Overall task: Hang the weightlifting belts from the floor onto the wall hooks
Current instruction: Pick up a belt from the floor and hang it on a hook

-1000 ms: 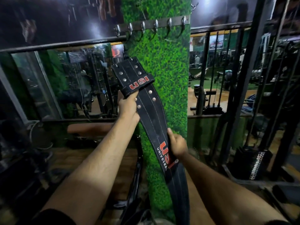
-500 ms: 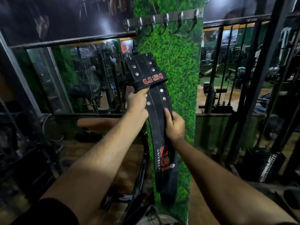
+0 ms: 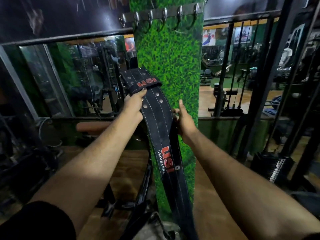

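Gripping the upper part of a long black leather weightlifting belt (image 3: 162,129) with red "USI" lettering and white stitching, the left hand (image 3: 134,105) has its fingers closed over the belt's left edge, just under a folded black loop that also carries the red letters. The right hand (image 3: 184,121) is at the belt's right edge a little lower down; its fingers are tucked behind the strap and the thumb points up, so it pinches the belt loosely rather than in a full fist.

Both bare forearms reach up from the bottom corners, and a black sleeve (image 3: 36,220) covers the left upper arm.

The belt is held in the air in front of a tall pillar covered with green artificial grass (image 3: 174,61). Its studded top end tilts up and to the left, and the rest of it hangs down past the bottom edge of the view.

High on the pillar a dark metal rail with a row of curved silver hooks (image 3: 162,14) runs across; none of them carries anything, and the belt's top end is well below it.

To the pillar's left is a mirrored wall (image 3: 69,75), to its right black metal railings (image 3: 230,66), and underneath a brown wooden floor (image 3: 214,205).
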`<state>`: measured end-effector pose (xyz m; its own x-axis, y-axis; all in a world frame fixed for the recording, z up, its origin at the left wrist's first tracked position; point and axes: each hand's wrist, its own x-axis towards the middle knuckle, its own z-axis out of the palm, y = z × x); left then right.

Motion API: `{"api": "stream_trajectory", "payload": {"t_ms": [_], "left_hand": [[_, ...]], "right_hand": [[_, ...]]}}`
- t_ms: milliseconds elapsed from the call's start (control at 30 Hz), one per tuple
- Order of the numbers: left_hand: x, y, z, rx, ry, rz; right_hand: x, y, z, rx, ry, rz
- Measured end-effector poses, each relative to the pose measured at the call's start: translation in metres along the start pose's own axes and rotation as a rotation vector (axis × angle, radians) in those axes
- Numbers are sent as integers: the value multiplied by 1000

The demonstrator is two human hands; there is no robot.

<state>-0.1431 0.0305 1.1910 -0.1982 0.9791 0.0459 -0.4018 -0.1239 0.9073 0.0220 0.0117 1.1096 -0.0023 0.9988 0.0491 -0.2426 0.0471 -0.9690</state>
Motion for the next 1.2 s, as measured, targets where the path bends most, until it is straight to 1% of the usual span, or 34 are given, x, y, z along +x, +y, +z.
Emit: {"api": "stream_trajectory", "payload": {"t_ms": [67, 167, 267, 400, 467, 533, 567, 600, 667, 733, 800, 833, 900, 1000, 1100, 1200], "left_hand": [[-2, -6, 3, 33, -46, 27], [-14, -17, 10, 118, -164, 52], [-24, -26, 12, 188, -256, 59], [-32, -30, 9, 247, -387, 56], [-37, -28, 7, 182, -489, 27], [-40, -22, 6, 11, -581, -8], [-40, -17, 7, -37, -565, -10], [-36, -12, 10, -38, -510, -4], [-24, -4, 20, 48, -324, 1], [-7, 0, 34, 76, -133, -5], [6, 1, 46, 114, -9, 34], [12, -1, 49, 145, 16, 54], [21, -2, 54, 169, 0, 84], [35, 0, 58, 157, -52, 40], [48, 2, 67, 171, -88, 84], [56, 9, 81, 202, -133, 128]], "right_hand": [[8, -29, 8, -13, -29, -67], [11, -66, 12, -13, -59, -118], [7, -88, 5, -101, -46, -57], [7, -89, -9, -126, -64, 7], [6, -88, -14, -146, -76, -14], [6, -88, -18, -177, -74, -68], [8, -88, -21, -209, -66, -93], [10, -87, -22, -249, -65, -113], [13, -86, -21, -308, -76, -141], [14, -88, -18, -322, -62, -195], [19, -90, -13, -322, -26, -277], [21, -91, -10, -336, -9, -305], [25, -95, -7, -366, 7, -327], [35, -106, -4, -380, 80, -331], [46, -116, -5, -371, 151, -361], [59, -126, -6, -431, 209, -421]]}}
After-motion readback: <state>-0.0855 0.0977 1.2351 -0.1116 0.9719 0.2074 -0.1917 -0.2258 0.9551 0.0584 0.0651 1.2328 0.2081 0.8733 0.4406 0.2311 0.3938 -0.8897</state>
